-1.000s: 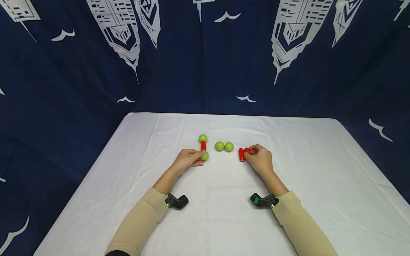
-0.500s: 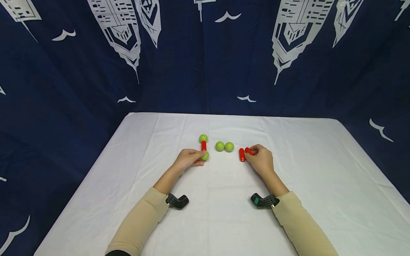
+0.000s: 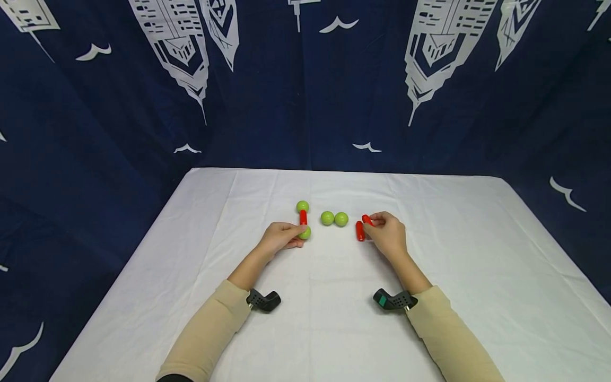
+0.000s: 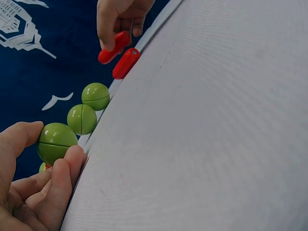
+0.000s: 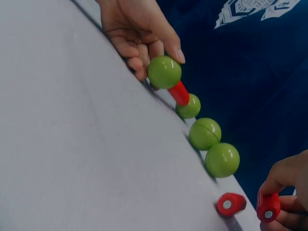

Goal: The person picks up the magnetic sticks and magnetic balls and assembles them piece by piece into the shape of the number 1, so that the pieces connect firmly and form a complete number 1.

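My left hand [image 3: 285,235] pinches a glossy green ball [image 4: 57,143] between thumb and fingers. From that ball a short red rod [image 3: 303,217] runs away from me to another green ball [image 3: 303,206], the three in one line. On the right, my right hand [image 3: 389,233] pinches a second red rod [image 5: 268,207], its pale round end disc showing in the right wrist view. Just left of those fingers a third red rod [image 3: 360,231] lies on the cloth. Two more green balls [image 3: 327,218] sit side by side between the hands.
A white cloth covers the table [image 3: 315,329], its far edge behind the pieces. Beyond hangs a dark blue curtain [image 3: 305,106] with white printed buildings and birds. A black device [image 3: 394,299] is strapped on each wrist.
The red rod in my right hand has risen slightly and shifted away from me, beside the rod on the cloth. My left hand and the joined pieces stay where they were.
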`<state>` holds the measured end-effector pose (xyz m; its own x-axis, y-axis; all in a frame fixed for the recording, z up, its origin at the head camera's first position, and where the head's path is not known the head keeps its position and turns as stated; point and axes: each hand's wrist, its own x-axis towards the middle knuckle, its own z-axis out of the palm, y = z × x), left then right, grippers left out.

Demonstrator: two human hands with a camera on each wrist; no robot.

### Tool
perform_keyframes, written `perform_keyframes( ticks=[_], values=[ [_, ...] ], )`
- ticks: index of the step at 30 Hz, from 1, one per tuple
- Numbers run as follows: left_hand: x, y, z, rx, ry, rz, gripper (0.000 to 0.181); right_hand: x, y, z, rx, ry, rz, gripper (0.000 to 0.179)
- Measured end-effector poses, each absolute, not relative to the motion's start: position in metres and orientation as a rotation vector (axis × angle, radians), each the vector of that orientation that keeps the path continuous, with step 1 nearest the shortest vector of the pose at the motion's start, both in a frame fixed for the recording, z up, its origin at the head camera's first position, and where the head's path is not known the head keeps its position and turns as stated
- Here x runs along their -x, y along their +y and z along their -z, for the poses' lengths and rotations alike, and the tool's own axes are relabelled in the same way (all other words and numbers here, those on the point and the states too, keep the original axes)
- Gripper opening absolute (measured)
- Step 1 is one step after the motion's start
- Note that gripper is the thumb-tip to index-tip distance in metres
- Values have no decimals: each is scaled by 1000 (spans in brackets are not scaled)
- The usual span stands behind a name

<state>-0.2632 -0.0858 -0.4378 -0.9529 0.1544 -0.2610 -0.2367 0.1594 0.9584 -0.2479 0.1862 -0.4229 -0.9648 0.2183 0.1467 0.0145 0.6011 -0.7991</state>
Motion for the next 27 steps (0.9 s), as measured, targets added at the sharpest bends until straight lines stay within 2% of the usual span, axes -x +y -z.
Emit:
perform_keyframes(
  ticks=[27],
  values=[
    [259, -87, 432, 71, 2124, -1869, 36, 233, 161, 395, 163, -2533, -1814, 30]
  ],
)
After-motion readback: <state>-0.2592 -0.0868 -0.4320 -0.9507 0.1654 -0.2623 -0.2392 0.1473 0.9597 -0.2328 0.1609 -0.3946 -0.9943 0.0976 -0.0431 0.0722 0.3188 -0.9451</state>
